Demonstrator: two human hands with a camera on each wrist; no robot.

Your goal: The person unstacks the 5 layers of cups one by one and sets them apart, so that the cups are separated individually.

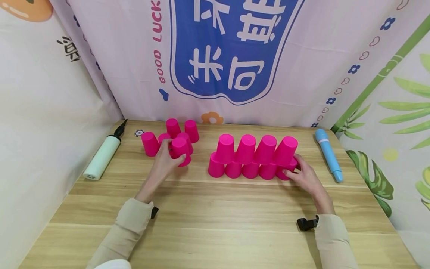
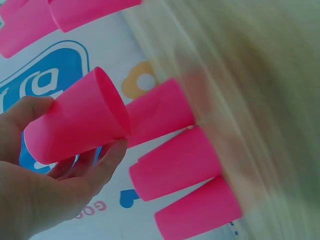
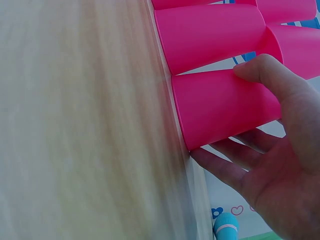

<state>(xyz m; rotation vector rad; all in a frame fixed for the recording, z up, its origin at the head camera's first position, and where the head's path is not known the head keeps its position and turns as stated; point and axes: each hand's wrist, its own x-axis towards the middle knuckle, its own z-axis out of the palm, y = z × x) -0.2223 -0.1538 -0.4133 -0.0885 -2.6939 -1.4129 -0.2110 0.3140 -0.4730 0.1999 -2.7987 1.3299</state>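
Bright pink cups stand upside down on the wooden table. My left hand [image 1: 164, 160] holds one pink cup [image 2: 75, 120] between thumb and fingers, raised off the tabletop in the left wrist view. Around it is a loose group of several cups, among them a far-left cup [image 1: 150, 144] and a back cup [image 1: 191, 131]. To the right, a bottom row of cups [image 1: 216, 166] carries an upper row [image 1: 246, 149] that bridges the joints. At that row's right end my right hand [image 1: 306, 175] grips the last bottom cup [image 3: 225, 107], thumb on one side and fingers on the other.
A pale green hand pump [image 1: 103, 155] with a black nozzle lies at the table's left edge. Toward the right edge lies a blue stick-shaped tool [image 1: 328, 154]. A printed cloth [image 1: 134, 56] hangs behind the table, with more cloth at both sides.
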